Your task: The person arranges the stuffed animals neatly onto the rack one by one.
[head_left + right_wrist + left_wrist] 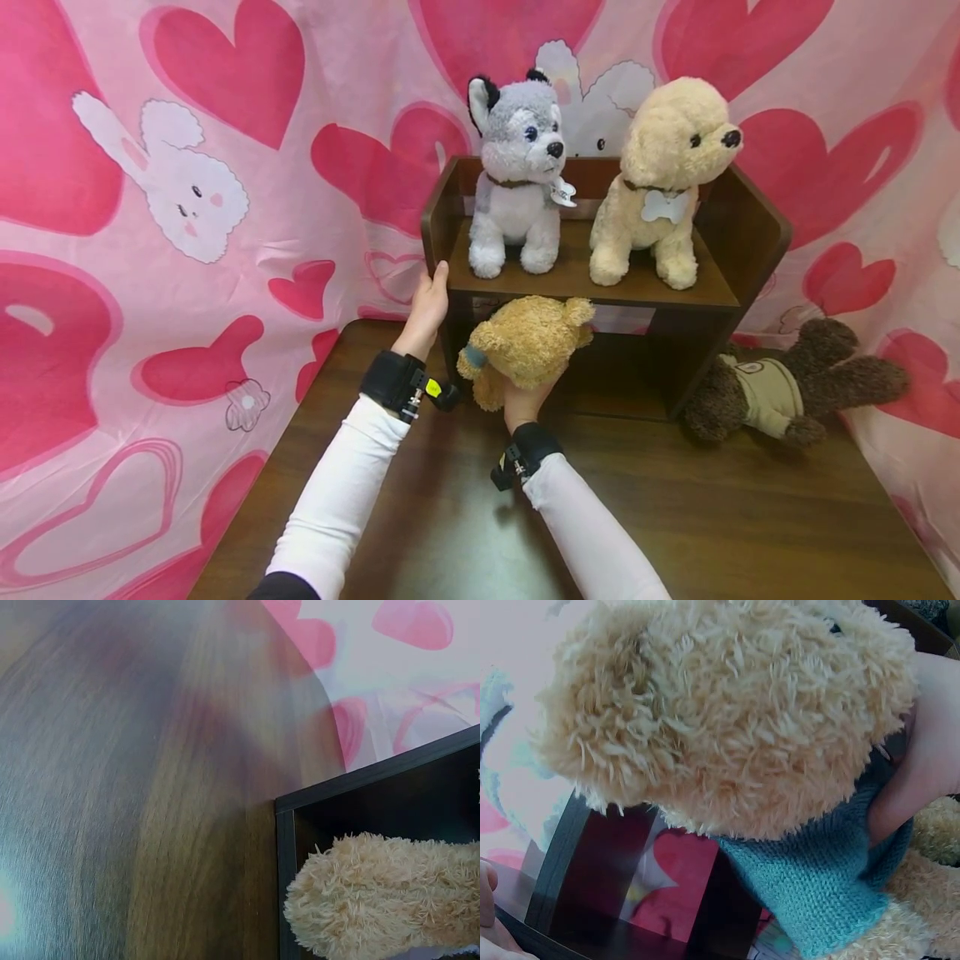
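My right hand [525, 402] grips a curly tan teddy bear [528, 342] in a teal knitted sweater [810, 870] round its body. The bear is tipped over at the front of the lower compartment of a dark brown wooden shelf [757, 225]. In the left wrist view its furry head fills the upper middle, and the right hand's fingers are partly hidden by the sweater. A furry limb [375, 900] reaches into the compartment in the right wrist view. My left hand [426, 307] holds the front edge of the shelf's left side panel, its thumb upward.
On the upper shelf sit a grey-and-white husky plush [517, 175] and a cream puppy plush [656, 183]. A dark brown teddy bear [780, 387] lies on the wooden table [675, 500] right of the shelf. Pink heart-patterned cloth [225, 75] hangs behind and at both sides.
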{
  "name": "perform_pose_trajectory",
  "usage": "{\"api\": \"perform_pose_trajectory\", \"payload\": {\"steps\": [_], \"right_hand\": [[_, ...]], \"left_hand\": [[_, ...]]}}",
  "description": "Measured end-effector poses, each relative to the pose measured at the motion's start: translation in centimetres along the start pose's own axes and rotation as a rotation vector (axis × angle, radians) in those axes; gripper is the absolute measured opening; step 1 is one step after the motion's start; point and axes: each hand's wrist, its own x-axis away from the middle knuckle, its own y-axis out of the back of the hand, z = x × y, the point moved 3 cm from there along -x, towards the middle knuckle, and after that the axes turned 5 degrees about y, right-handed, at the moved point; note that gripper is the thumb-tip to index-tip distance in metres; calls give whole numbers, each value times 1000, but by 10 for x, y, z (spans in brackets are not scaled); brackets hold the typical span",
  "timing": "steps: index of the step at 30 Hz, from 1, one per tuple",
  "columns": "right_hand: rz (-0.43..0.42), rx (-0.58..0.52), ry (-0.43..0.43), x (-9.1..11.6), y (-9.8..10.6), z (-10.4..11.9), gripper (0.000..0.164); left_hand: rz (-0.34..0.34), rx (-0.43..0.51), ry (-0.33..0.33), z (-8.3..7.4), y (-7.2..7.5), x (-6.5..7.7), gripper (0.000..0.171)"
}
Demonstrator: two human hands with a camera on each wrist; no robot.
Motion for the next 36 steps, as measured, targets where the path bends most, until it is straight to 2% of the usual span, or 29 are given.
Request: {"api": "perform_pose_trajectory", "payload": {"steps": [3,8,13,17,19,22,23,25,26,27,29,32,33,36], "right_hand": [[17,28,32,5,-17,10,63],[-50,-67,-100,5,-27,14,41],[-75,170,-101,1,-23,12,18],[-93,201,-130,-2,-24,9,12],[-121,223,-137,-6,-21,4,16],[-95,153,-125,-10,-13,-3,23],[-83,83,-110,-15,-3,-13,23],[-85,-28,-109,-19,4,-22,27],[-84,-58,-106,-20,5,-24,27],[-99,-42,-94,-22,5,-27,29],[-123,26,-66,-23,1,-29,28],[-123,225,-31,-19,-18,-15,32],[-114,322,-8,-19,-22,-10,39],[-71,735,61,-22,-23,-5,55]], "left_hand": [[2,2,-2,0,0,0,67],[-1,2,-8,1,1,-1,66],[-5,-6,3,2,1,-1,67],[-6,-13,22,2,2,0,68],[-6,-13,22,1,2,1,68],[-6,-15,24,1,3,0,68],[-5,-14,24,1,3,0,68],[-2,-12,27,1,3,0,69],[-1,-12,28,2,3,-1,69],[1,-11,29,2,3,-1,69],[5,-9,28,2,2,-1,68],[1,-5,15,2,2,-2,65],[-2,-4,11,1,1,-2,65],[-5,-5,3,1,1,-1,66]]}}
